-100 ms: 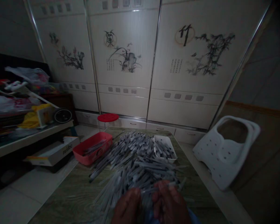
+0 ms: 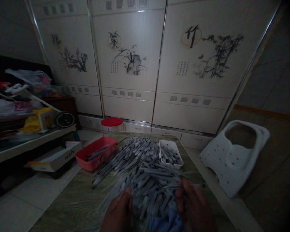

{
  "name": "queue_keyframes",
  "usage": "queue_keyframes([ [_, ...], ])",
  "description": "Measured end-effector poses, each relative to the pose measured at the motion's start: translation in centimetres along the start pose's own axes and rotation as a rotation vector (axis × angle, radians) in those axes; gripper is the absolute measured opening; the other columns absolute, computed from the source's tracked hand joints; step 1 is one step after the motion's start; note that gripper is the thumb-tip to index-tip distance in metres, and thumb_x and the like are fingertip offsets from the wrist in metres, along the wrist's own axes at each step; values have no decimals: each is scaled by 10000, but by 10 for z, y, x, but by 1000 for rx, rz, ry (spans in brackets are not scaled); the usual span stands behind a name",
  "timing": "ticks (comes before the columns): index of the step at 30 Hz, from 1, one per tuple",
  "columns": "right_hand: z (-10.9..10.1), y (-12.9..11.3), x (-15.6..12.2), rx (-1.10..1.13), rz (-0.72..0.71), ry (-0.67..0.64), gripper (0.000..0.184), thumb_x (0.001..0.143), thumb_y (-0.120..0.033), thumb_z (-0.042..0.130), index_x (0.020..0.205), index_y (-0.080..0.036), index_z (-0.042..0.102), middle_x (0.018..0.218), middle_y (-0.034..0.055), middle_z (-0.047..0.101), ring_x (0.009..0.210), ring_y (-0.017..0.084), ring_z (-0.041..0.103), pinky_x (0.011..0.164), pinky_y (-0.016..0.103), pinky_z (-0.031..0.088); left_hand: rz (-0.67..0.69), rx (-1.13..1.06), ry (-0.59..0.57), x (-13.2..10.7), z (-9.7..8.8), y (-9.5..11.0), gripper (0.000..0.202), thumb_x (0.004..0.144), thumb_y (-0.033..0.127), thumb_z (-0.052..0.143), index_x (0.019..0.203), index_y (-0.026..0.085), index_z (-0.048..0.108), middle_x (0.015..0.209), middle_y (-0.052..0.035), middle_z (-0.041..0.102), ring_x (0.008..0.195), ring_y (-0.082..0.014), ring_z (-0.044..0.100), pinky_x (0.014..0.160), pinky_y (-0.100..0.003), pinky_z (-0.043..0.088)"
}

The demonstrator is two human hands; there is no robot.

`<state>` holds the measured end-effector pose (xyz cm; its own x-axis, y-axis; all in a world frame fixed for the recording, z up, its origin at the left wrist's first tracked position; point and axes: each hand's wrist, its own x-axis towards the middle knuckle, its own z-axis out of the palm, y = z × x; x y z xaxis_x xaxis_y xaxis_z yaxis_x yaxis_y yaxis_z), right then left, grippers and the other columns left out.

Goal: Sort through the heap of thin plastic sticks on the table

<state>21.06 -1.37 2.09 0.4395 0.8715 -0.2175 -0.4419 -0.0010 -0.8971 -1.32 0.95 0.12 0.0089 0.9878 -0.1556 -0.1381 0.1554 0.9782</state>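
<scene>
One careless tug by your right hand (image 2: 195, 206), fingers pinched on a thin plastic rod (image 2: 192, 186), could spill the heap (image 2: 140, 183) off the table (image 2: 62, 209), while your left hand (image 2: 117, 212) lies with fingers together.

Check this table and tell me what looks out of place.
The thin grey sticks lie in a loose heap across the table, outside the red tray and white tray, which hold only some. They look spilled rather than sorted.

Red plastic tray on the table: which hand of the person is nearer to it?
The left hand is nearer; it is on the near side of the red plastic tray, apart from it. The right hand is farther, across the pile of thin grey sticks.
</scene>
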Motion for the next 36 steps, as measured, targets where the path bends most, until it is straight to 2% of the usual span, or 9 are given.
queue_keyframes([
  [5,-10,-6,13,49,-2,62,540,718,-642,878,936,-190,677,642,-38,700,448,61,509,404,149,363,100,238,40,5,4,7,441,881,659,663,717,254,722,767,-37,706,825,-275,625,802,-344,483],
  [8,-3,2,12,17,8,44,590,683,-656,889,963,-181,682,665,-20,729,466,74,532,403,154,355,88,207,49,7,12,8,431,850,585,756,1108,243,798,1038,-76,779,1074,-298,667,951,-345,474],
  [10,0,5,11,13,30,25,624,656,-661,904,980,-174,685,678,-7,747,484,83,553,418,159,370,50,118,74,9,13,7,669,828,544,798,1405,234,662,1033,-79,776,1064,-287,684,924,-344,494],
  [12,2,7,10,41,66,-3,637,639,-635,929,1004,-173,687,709,5,769,507,91,579,443,169,393,36,61,76,10,12,4,768,837,543,791,1492,210,569,948,-66,768,975,-271,703,851,-333,513],
  [17,15,21,0,134,127,-118,608,687,-602,926,1071,-188,703,810,33,810,558,129,652,464,198,423,-66,-70,-151,7,22,-10,567,812,592,813,1201,186,736,905,-76,777,844,-241,701,759,-325,512],
  [22,35,41,-17,113,200,-310,603,727,-671,880,1002,-153,735,604,-3,714,440,96,554,423,184,373,-160,-449,-318,-1,46,-20,636,796,588,844,1274,190,710,711,-23,720,634,-181,644,679,-320,493],
  [27,28,41,-8,-42,172,-261,696,747,-834,735,994,-184,696,741,40,774,448,126,629,373,180,341,-241,-571,-191,2,37,-18,557,777,574,870,1144,181,728,793,-37,757,636,-159,649,617,-270,467],
  [31,17,36,5,-272,208,-201,715,752,-918,617,760,-203,622,528,-32,602,353,71,452,360,178,253,-218,-527,-53,7,24,-17,500,763,540,895,1059,166,745,714,-19,747,623,-143,652,606,-234,472],
  [36,18,37,3,-375,99,-275,713,739,-920,628,674,-211,586,547,-56,512,441,66,431,433,189,304,-224,-567,-17,10,20,-17,449,727,468,941,1004,174,745,750,-17,773,650,-160,708,645,-250,532],
])
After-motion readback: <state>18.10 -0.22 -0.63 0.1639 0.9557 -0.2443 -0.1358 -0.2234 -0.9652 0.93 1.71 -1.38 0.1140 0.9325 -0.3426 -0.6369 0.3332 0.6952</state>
